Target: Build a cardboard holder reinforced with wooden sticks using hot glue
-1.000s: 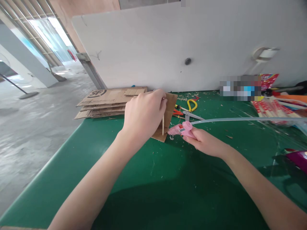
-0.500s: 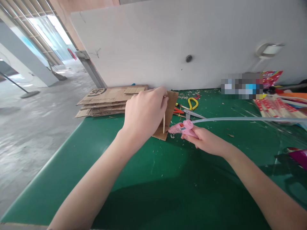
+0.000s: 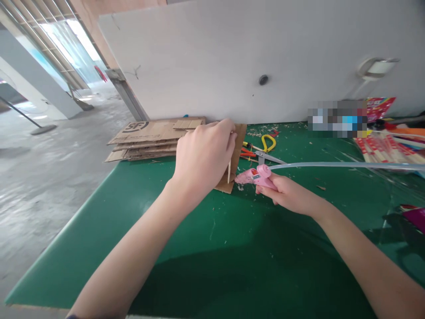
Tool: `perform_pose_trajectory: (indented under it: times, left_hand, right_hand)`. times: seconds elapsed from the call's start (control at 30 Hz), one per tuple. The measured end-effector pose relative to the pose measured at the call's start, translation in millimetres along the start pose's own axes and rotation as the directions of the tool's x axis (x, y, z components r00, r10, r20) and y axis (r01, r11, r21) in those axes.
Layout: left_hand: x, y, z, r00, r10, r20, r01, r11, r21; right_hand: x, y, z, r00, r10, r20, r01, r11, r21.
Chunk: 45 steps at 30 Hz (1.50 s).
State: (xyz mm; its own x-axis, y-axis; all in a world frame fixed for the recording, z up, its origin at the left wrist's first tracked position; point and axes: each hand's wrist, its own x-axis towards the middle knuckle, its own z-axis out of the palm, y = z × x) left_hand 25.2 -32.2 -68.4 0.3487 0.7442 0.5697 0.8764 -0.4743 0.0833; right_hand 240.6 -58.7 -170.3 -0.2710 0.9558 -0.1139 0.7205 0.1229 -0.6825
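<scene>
With fingers pinched, my left hand (image 3: 207,150) holds a thin wooden stick (image 3: 229,173) over a piece of brown cardboard (image 3: 239,141). The stick's lower end shows below my fingers; the hand hides much of the cardboard. My right hand (image 3: 287,192) is wrapped round the handle of a pink hot glue gun (image 3: 255,176). Its nozzle points left, at the cardboard's lower right edge near the stick's end. A long translucent glue stick (image 3: 332,165) runs from the back of the gun toward the right.
Stacked cardboard (image 3: 149,137) lies at the back left of the green table (image 3: 199,266). Behind the glue gun are yellow-handled pliers (image 3: 268,142), a grey caliper-like tool (image 3: 265,157) and scattered scraps. Packaged sticks (image 3: 381,148) lie at the right. A white wall board (image 3: 215,62) stands behind.
The view has shifted slightly. Both hands keep their grips, and the glue gun's nozzle stays beside the cardboard's edge.
</scene>
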Motion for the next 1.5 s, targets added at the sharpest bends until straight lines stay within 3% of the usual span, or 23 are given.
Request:
perform_pose_trajectory:
  times: [0.43,0.7,1.03,1.5]
  left_hand:
    - [-0.7,0.8,1.7,1.0,0.005,0.002,-0.005,0.999,-0.032]
    - [-0.5,1.4,2.1,1.0,0.002,0.019,-0.001,0.999,-0.033]
    - [-0.5,1.9,3.8,1.0,0.022,-0.015,-0.022,0.999,-0.027]
    - [-0.6,3.5,7.2,1.0,0.025,-0.013,-0.026,0.998,-0.06]
  right_hand:
    - [-0.5,2.3,-0.2,1.0,0.007,-0.012,-0.007,1.0,0.025]
    - [-3.0,-6.3,-3.8,0.994,-0.104,0.035,0.101,0.992,0.072]
    - [-0.1,9.5,-2.0,1.0,0.004,-0.011,-0.003,0.998,0.062]
    - [-2.0,10.3,-6.9,0.997,0.017,-0.073,-0.016,1.0,0.012]
